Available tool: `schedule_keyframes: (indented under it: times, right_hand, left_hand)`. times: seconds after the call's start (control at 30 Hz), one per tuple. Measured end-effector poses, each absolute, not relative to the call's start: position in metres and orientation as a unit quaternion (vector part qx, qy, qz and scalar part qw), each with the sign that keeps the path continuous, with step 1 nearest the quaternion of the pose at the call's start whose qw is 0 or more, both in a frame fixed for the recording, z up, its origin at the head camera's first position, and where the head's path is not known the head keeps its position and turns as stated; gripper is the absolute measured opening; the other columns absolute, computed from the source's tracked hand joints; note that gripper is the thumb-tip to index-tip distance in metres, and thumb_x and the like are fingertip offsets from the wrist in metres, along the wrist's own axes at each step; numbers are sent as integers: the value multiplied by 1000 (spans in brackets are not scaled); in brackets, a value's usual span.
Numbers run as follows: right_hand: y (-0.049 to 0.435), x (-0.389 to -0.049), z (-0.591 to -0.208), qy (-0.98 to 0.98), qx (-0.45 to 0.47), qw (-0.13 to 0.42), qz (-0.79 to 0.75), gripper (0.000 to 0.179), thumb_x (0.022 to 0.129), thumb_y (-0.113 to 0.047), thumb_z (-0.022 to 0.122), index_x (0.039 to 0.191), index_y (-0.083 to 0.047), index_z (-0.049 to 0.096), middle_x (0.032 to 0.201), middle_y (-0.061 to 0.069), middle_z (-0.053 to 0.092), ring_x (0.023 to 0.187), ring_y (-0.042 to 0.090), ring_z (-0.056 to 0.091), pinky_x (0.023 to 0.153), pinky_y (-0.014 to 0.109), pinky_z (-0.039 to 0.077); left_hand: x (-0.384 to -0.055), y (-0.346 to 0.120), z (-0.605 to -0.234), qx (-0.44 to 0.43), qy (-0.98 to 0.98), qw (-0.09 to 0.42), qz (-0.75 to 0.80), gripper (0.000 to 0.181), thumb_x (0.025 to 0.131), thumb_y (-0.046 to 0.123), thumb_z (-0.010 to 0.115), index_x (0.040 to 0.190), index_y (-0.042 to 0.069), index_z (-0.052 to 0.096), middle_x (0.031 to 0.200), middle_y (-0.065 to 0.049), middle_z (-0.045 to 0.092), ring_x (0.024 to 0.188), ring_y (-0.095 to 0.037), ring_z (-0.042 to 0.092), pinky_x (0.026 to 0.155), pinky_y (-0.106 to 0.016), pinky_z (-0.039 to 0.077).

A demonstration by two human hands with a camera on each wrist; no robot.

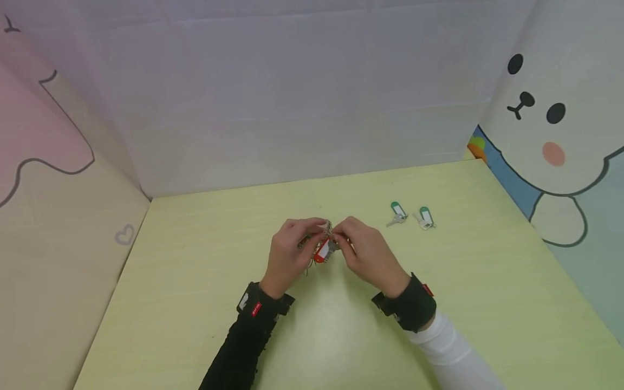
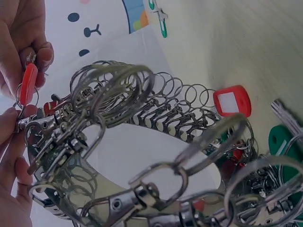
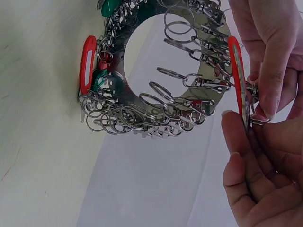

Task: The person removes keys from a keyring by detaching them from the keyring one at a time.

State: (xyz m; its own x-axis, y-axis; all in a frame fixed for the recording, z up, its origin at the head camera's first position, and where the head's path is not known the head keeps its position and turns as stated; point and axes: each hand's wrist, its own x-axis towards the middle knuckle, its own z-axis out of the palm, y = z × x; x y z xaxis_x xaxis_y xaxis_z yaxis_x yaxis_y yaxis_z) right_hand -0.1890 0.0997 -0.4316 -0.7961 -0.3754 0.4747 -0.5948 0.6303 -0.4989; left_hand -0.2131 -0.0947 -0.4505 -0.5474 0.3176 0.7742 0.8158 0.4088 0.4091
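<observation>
Both hands meet over the table around a flat metal ring (image 3: 203, 52) lined with small snap clips and split rings. My left hand (image 1: 292, 246) grips this ring by its edge, its fingertips at one of the clips (image 2: 35, 124). Close beside it, my right hand (image 1: 363, 249) pinches a key with a red tag (image 3: 238, 78) by its small metal ring, right at that clip; the fingers mostly hide the key. Another red tag with a white label (image 2: 232, 101) hangs on the metal ring, near green tags (image 2: 284, 142) and a key (image 2: 285, 113).
Two keys with green tags, one (image 1: 398, 209) left of the other (image 1: 426, 215), lie on the pale yellow table (image 1: 195, 303) beyond my right hand. A white cloth (image 1: 302, 108) stands behind the table, with printed panels at both sides.
</observation>
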Motion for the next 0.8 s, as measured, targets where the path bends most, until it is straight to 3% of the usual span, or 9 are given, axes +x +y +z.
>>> schedule_keyframes:
  times: [0.13, 0.27, 0.5, 0.67, 0.8]
  right_hand:
    - [98, -187, -430, -887, 252, 164, 351, 3, 99, -4, 68, 101, -3, 70, 90, 6, 65, 72, 13, 57, 63, 27, 50]
    - [98, -188, -429, -873, 212, 96, 429, 5, 100, -5, 68, 104, -4, 71, 93, 5, 71, 80, 14, 65, 71, 29, 53]
    - [101, -191, -431, -814, 162, -14, 558, 13, 105, -9, 60, 111, -1, 69, 109, 12, 69, 95, 20, 65, 84, 35, 58]
    - [102, -195, -436, -777, 198, -10, 597, 11, 100, -2, 67, 111, 0, 69, 115, 14, 65, 108, 22, 63, 94, 32, 55]
    - [102, -198, -441, -775, 223, 24, 591, 8, 95, 1, 72, 104, 0, 72, 112, 12, 64, 105, 21, 64, 93, 27, 56]
  left_hand:
    - [-212, -94, -449, -360, -785, 317, -393, 30, 85, -3, 82, 113, 1, 73, 94, -11, 80, 85, -23, 66, 69, -33, 55]
    - [-213, -93, -451, -364, -781, 327, -388, 31, 83, -4, 84, 112, 1, 74, 95, -11, 80, 83, -22, 67, 70, -33, 56]
    - [-214, -91, -455, -367, -770, 353, -385, 31, 81, -6, 84, 110, -1, 74, 95, -12, 79, 81, -23, 68, 72, -35, 57]
    - [-214, -91, -457, -346, -772, 347, -405, 30, 82, -6, 83, 111, 1, 74, 98, -12, 79, 89, -25, 65, 68, -28, 59]
    - [-214, -92, -456, -347, -770, 341, -412, 29, 83, -5, 83, 111, 1, 75, 101, -12, 79, 89, -24, 65, 67, -30, 59]
